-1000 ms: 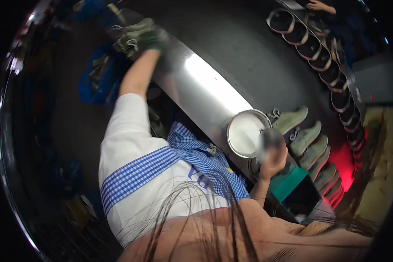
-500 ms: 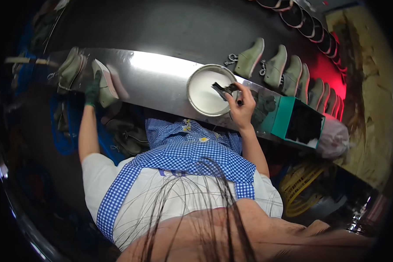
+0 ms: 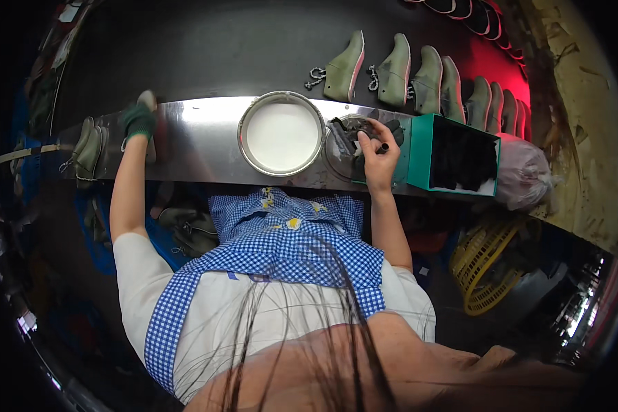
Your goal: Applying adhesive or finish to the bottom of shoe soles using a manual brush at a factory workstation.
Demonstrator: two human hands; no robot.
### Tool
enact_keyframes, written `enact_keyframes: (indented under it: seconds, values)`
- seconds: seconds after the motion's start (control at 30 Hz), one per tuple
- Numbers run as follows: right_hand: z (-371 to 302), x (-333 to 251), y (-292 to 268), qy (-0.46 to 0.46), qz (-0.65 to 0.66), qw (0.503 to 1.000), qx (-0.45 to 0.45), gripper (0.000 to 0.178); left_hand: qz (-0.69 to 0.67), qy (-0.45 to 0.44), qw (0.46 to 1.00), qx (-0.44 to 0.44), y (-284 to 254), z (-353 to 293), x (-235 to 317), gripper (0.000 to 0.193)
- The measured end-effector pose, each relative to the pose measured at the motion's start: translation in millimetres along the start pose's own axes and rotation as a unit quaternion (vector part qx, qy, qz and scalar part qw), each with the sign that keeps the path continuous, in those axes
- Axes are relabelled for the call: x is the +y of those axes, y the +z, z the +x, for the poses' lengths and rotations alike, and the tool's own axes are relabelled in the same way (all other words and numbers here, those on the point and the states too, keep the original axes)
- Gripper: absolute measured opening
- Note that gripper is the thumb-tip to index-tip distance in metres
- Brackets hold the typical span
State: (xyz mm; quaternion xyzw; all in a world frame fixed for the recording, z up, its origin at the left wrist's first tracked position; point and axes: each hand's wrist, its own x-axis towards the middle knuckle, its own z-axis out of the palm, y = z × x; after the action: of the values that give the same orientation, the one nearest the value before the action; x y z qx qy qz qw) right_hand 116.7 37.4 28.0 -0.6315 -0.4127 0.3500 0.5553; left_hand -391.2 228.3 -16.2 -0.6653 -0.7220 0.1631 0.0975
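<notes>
My left hand (image 3: 138,122), in a dark green glove, is closed around an olive-green shoe (image 3: 147,100). The glove covers most of that shoe, which is over the metal ledge. My bare right hand (image 3: 382,156) pinches a dark brush (image 3: 342,137) with a black handle. The brush is over a round, stained dish (image 3: 331,159); whether it touches the dish I cannot tell. Just left of it stands a round metal pot (image 3: 243,156) holding white liquid (image 3: 281,134).
Several olive shoes (image 3: 395,69) line the dark belt (image 3: 206,48) at far right, under red light. A green box (image 3: 420,152) with black contents and a plastic bag (image 3: 523,172) sit right. More shoes (image 3: 90,150) stand at left. A yellow basket (image 3: 477,271) is below.
My right hand and the brush have moved off the pot to the dish beside it. My left hand has lifted the shoe farther away and turned it. The view has shifted.
</notes>
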Motion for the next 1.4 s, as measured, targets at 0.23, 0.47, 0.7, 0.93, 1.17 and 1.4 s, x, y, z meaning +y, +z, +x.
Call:
enact_keyframes:
  seconds: [0.23,0.47,0.7,0.93,1.17,1.4]
  values:
    - [-14,26,-27,0.031,0.02,0.999,0.038,0.034,-0.269,0.32,0.908,-0.032,-126,66,257,0.08]
    - [-25,32,-40,0.056,0.057,0.994,0.075,0.035,-0.292,0.36,0.864,-0.198,-133,55,428,0.097]
    - [-20,30,-46,0.06,0.068,0.992,0.092,0.036,-0.481,0.29,0.76,-0.328,-150,59,397,0.067]
    - [-19,32,-41,0.054,0.067,0.993,0.082,0.036,-0.608,0.128,0.725,-0.298,-92,91,190,0.058]
    - [-6,43,-29,0.05,0.012,0.998,0.039,0.036,-0.335,0.016,0.927,-0.165,-64,-39,51,0.08]
    - [0,25,-26,0.055,-0.05,0.997,-0.008,0.034,-0.356,0.086,0.93,0.012,23,-94,10,0.103]
